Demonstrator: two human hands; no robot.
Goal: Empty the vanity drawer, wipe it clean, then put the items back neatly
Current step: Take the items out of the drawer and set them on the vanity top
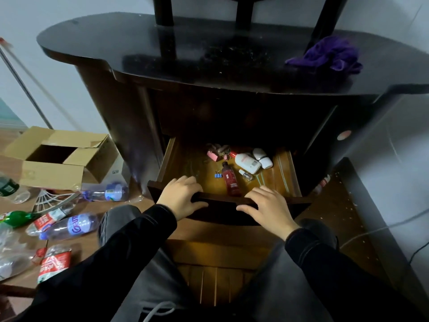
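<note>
Pale walls close in behind a dark vanity whose glossy tabletop [162, 49] carries a crumpled purple cloth [327, 56] near its right end. Below it the drawer [232, 202] stands pulled out, and we hold its dark front edge with both hands: our left hand [180, 196] curls over the left part of the edge, fingers hooked inside and thumb on the front face, and our right hand [269, 206] does the same on the right part. On the drawer's wooden bottom lie a red bottle [231, 182] toward the front, a blue binder clip [218, 175] just left of it, a white bottle [248, 162] and a white roll-on [263, 158] toward the back right, a small clear vial [246, 175], and pink clips [216, 153] at the back. Left of the vanity, the floor holds an open cardboard box [62, 156] and scattered plastic bottles [69, 225].
</note>
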